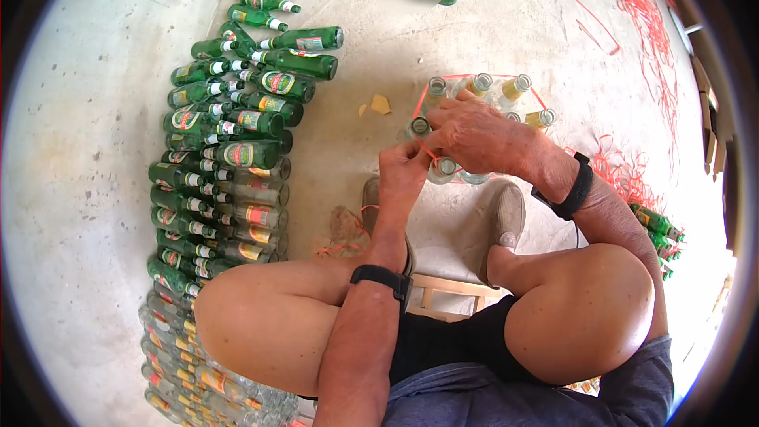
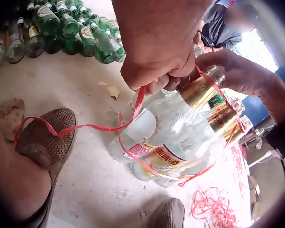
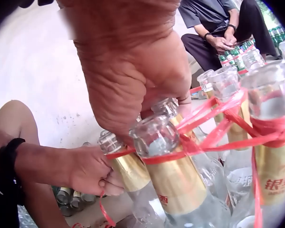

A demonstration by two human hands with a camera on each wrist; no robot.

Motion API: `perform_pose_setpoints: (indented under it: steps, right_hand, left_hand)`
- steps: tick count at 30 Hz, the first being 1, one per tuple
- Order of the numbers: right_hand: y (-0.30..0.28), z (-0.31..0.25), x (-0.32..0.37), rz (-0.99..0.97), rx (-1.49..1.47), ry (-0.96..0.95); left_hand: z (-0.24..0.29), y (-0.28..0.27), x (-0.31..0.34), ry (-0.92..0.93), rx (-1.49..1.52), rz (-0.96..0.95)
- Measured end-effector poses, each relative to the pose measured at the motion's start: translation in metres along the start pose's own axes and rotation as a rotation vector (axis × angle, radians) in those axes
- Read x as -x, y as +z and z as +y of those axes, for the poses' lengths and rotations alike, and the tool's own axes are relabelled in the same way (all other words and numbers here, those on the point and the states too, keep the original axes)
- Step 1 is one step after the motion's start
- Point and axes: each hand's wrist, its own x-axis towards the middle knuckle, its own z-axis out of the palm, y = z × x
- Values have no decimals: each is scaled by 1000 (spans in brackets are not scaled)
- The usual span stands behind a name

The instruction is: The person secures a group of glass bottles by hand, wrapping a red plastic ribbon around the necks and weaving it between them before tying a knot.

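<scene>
A cluster of clear glass bottles [image 1: 515,88] with gold neck labels stands upright on the floor between the feet. Red plastic string [image 2: 137,102] loops round the outside of the cluster and crosses between the necks [image 3: 228,142]. My left hand [image 1: 402,178] grips the string beside the near-left bottle, and a loose tail trails from it across the shoe. Reaching over the tops, my right hand [image 1: 478,134] has its fingers curled down at the same neck, pinching string close to the left fingers. Its fingertips are partly hidden behind the bottle mouths in the right wrist view.
Stacked green bottles [image 1: 253,156] lie in rows at left, with clear ones nearer. Tangled red string [image 1: 644,24] covers floor at right. Another person [image 3: 209,21] sits opposite beside tied green bottles [image 3: 237,57]. My shoes [image 1: 504,221] flank the cluster; a wooden stool [image 1: 447,285] is below.
</scene>
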Motion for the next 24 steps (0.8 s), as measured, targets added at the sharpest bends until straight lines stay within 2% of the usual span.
perform_pose_setpoints:
  steps: [2, 6, 11, 21, 24]
  right_hand:
    - [-1, 0, 2, 32, -29, -18]
    - [-3, 7, 6, 130, -146, -104]
    - [-17, 11, 11, 98, -130, -120]
    - [-23, 7, 9, 39, -268, -104]
    - [-22, 4, 8, 95, -280, -116]
  left_hand:
    - [-1, 4, 0, 21, 72, -4]
    - [12, -1, 5, -39, -32, -5]
    - [28, 3, 9, -126, 46, -19]
    - [31, -1, 10, -132, 77, -62]
    - [27, -2, 7, -112, 86, -46]
